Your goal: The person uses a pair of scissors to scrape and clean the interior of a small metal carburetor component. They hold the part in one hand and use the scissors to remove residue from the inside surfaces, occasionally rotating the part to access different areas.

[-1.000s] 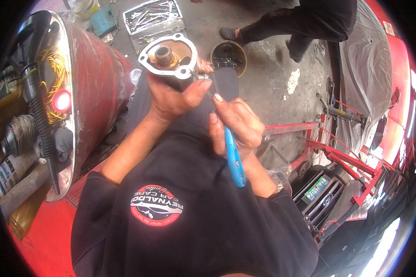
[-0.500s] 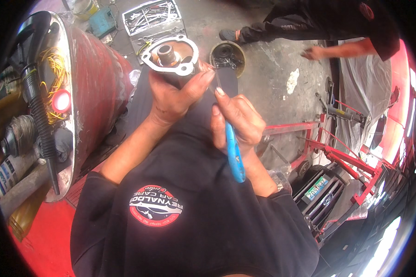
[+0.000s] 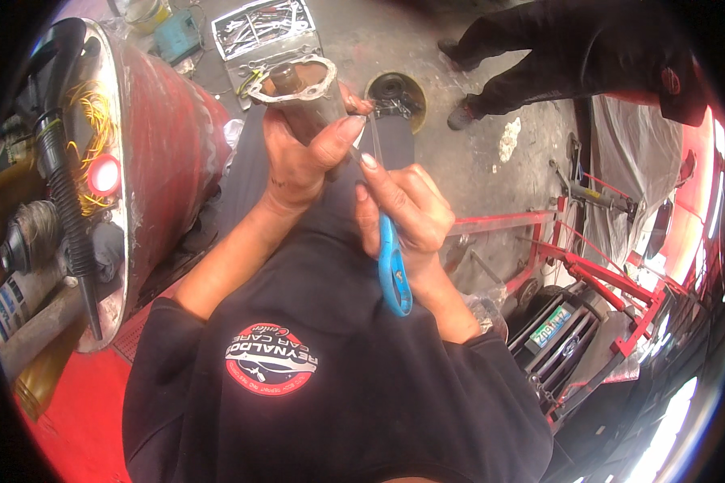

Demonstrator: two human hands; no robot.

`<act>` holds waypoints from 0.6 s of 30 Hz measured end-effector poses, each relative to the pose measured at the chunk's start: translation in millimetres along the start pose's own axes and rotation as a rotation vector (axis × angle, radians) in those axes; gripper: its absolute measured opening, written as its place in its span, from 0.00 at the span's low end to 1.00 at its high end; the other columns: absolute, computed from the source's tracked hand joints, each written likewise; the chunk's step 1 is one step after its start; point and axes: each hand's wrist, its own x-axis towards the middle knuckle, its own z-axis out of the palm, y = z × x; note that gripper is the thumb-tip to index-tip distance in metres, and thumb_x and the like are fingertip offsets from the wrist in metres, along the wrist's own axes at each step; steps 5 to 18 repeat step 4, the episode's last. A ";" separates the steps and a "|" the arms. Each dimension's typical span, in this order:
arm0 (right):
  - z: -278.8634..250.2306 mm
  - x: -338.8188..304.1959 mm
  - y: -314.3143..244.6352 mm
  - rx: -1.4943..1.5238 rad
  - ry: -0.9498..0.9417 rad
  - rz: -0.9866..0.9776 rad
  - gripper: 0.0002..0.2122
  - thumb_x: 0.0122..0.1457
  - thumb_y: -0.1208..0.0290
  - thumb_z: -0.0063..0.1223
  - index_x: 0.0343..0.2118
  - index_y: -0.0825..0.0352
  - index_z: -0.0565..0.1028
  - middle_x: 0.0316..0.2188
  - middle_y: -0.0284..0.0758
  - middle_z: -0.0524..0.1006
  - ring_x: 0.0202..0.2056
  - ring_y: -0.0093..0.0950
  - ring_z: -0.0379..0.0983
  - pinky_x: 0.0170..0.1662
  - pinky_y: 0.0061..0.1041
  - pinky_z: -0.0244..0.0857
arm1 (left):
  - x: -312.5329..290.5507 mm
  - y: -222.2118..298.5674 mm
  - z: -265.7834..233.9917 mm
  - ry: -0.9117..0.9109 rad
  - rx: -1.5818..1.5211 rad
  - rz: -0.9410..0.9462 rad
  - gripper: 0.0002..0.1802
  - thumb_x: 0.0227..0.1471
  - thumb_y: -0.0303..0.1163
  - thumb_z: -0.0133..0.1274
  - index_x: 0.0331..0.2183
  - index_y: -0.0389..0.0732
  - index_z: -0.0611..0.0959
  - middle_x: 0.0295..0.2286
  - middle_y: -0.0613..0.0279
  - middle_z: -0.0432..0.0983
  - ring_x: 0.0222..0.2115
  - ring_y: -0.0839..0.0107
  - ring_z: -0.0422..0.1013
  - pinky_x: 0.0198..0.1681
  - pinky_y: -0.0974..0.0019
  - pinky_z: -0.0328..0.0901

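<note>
Grey metal housing (image 3: 302, 101) with flanged rim, raised in front of the chest, above the lap.

Clasped in the left hand (image 3: 298, 157), grip wrapped tight round the body, thumb across the side. Just beside it, right hand (image 3: 407, 213), grip pressed shut on a blue-handled tool (image 3: 393, 270), thin blade up against the housing's edge. Beyond, on the floor: tray of wrenches (image 3: 262, 28), round dark pan (image 3: 395, 97). To the left, red engine bay edge (image 3: 165, 161); farther off, another person's dark trouser legs (image 3: 532, 60).

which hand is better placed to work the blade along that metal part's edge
Probably the right hand: it already holds the blue-handled scraper, tip near the metal housing. The left hand is occupied gripping that housing.
</note>
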 end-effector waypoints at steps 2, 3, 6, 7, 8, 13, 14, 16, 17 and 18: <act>0.3 0.6 0.2 -0.011 -0.001 -0.015 0.21 0.48 0.85 0.66 0.48 0.66 0.84 0.23 0.33 0.75 0.21 0.28 0.67 0.25 0.27 0.62 | -1.7 4.2 1.5 0.004 0.088 -0.044 0.30 0.49 0.46 0.66 0.43 0.34 0.75 0.37 0.56 0.73 0.42 0.62 0.75 0.55 0.49 0.70; 0.0 1.3 -0.2 -0.008 -0.004 -0.022 0.20 0.49 0.85 0.64 0.48 0.68 0.84 0.23 0.34 0.75 0.21 0.28 0.67 0.26 0.27 0.62 | -2.1 5.7 2.0 0.008 0.096 -0.061 0.30 0.49 0.46 0.66 0.44 0.34 0.75 0.37 0.56 0.73 0.42 0.62 0.75 0.55 0.49 0.70; -0.3 2.0 -0.5 -0.004 -0.006 -0.031 0.19 0.50 0.85 0.63 0.48 0.70 0.83 0.22 0.35 0.76 0.21 0.28 0.68 0.26 0.26 0.63 | -2.2 6.7 2.0 0.011 0.104 -0.075 0.30 0.49 0.46 0.66 0.44 0.35 0.75 0.37 0.56 0.73 0.43 0.61 0.75 0.56 0.49 0.70; -0.3 2.0 -0.5 -0.004 -0.006 -0.031 0.19 0.50 0.85 0.63 0.48 0.70 0.83 0.22 0.35 0.76 0.21 0.28 0.68 0.26 0.26 0.63 | -2.2 6.7 2.0 0.011 0.104 -0.075 0.30 0.49 0.46 0.66 0.44 0.35 0.75 0.37 0.56 0.73 0.43 0.61 0.75 0.56 0.49 0.70; -0.3 2.0 -0.5 -0.004 -0.006 -0.031 0.19 0.50 0.85 0.63 0.48 0.70 0.83 0.22 0.35 0.76 0.21 0.28 0.68 0.26 0.26 0.63 | -2.2 6.7 2.0 0.011 0.104 -0.075 0.30 0.49 0.46 0.66 0.44 0.35 0.75 0.37 0.56 0.73 0.43 0.61 0.75 0.56 0.49 0.70; -0.3 2.0 -0.5 -0.004 -0.006 -0.031 0.19 0.50 0.85 0.63 0.48 0.70 0.83 0.22 0.35 0.76 0.21 0.28 0.68 0.26 0.26 0.63 | -2.2 6.7 2.0 0.011 0.104 -0.075 0.30 0.49 0.46 0.66 0.44 0.35 0.75 0.37 0.56 0.73 0.43 0.61 0.75 0.56 0.49 0.70; -0.3 2.0 -0.5 -0.004 -0.006 -0.031 0.19 0.50 0.85 0.63 0.48 0.70 0.83 0.22 0.35 0.76 0.21 0.28 0.68 0.26 0.26 0.63 | -2.2 6.7 2.0 0.011 0.104 -0.075 0.30 0.49 0.46 0.66 0.44 0.35 0.75 0.37 0.56 0.73 0.43 0.61 0.75 0.56 0.49 0.70; -0.3 2.0 -0.5 -0.004 -0.006 -0.031 0.19 0.50 0.85 0.63 0.48 0.70 0.83 0.22 0.35 0.76 0.21 0.28 0.68 0.26 0.26 0.63 | -2.2 6.7 2.0 0.011 0.104 -0.075 0.30 0.49 0.46 0.66 0.44 0.35 0.75 0.37 0.56 0.73 0.43 0.61 0.75 0.56 0.49 0.70; -0.3 2.0 -0.5 -0.004 -0.006 -0.031 0.19 0.50 0.85 0.63 0.48 0.70 0.83 0.22 0.35 0.76 0.21 0.28 0.68 0.26 0.26 0.63 | -2.2 6.7 2.0 0.011 0.104 -0.075 0.30 0.49 0.46 0.66 0.44 0.35 0.75 0.37 0.56 0.73 0.43 0.61 0.75 0.56 0.49 0.70; -0.3 2.0 -0.5 -0.004 -0.006 -0.031 0.19 0.50 0.85 0.63 0.48 0.70 0.83 0.22 0.35 0.76 0.21 0.28 0.68 0.26 0.26 0.63 | -2.2 6.7 2.0 0.011 0.104 -0.075 0.30 0.49 0.46 0.66 0.44 0.35 0.75 0.37 0.56 0.73 0.43 0.61 0.75 0.56 0.49 0.70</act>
